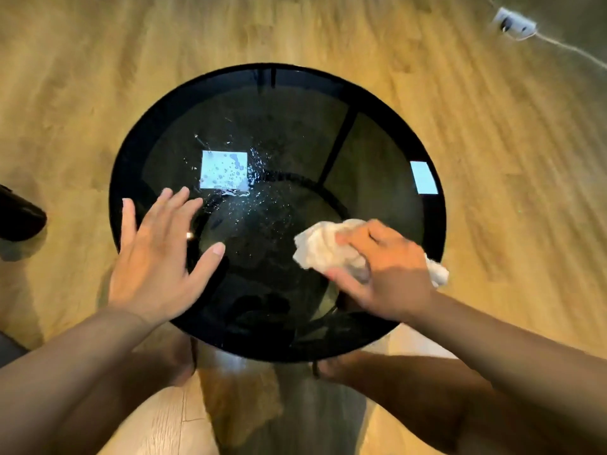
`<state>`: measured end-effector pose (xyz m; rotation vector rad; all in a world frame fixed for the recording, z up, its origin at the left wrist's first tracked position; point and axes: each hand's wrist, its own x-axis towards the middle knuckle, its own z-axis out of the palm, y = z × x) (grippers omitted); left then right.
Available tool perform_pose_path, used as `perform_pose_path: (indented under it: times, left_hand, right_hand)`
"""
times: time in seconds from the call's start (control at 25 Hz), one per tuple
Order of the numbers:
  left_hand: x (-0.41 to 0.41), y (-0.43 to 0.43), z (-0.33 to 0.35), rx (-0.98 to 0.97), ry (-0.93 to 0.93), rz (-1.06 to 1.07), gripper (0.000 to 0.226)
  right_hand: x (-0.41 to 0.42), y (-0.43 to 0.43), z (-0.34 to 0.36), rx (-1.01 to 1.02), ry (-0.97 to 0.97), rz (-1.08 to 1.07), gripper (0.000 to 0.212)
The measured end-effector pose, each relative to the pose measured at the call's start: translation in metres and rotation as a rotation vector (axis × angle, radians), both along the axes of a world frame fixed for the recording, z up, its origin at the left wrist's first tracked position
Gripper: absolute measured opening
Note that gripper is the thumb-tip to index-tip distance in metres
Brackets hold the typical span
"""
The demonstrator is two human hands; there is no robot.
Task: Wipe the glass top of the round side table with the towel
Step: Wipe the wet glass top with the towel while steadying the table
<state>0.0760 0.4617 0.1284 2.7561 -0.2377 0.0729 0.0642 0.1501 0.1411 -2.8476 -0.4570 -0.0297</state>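
White power strip [515, 24] and dark object [19, 215] lie on wooden floor [98, 60]

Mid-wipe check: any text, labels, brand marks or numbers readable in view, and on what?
None readable.
The two bright rectangles on the glass top are reflections, not labels.
The white power strip on the floor is too blurred to read.
The towel shows no print.

Glossy glass, soft cloth, matt wood.
The dark glass surface [295, 133] is gleaming wet; the towel [323, 247] is looking nubby; the floor [98, 77] grained.
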Motion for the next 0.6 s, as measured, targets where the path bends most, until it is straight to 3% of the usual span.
perform_pose_path:
  times: [0.08, 0.16, 0.36, 0.6]
  left_hand:
    - [0.000, 0.001, -0.003, 0.018, -0.013, -0.009, 0.074]
    - [-0.001, 0.001, -0.007, 0.009, -0.025, -0.021, 0.072]
    - [0.004, 0.000, -0.013, -0.052, -0.042, -0.040, 0.069]
    - [0.005, -0.002, -0.012, -0.015, -0.046, -0.051, 0.069]
  right_hand:
    - [-0.037, 0.002, -0.002, -0.012, 0.002, 0.179, 0.040]
    - [-0.017, -0.008, -0.006, -0.027, -0.068, 0.253, 0.033]
    - [0.108, -0.029, -0.016, 0.021, -0.158, -0.087, 0.036]
    - [0.255, -0.053, -0.020, -0.079, -0.188, -0.402, 0.043]
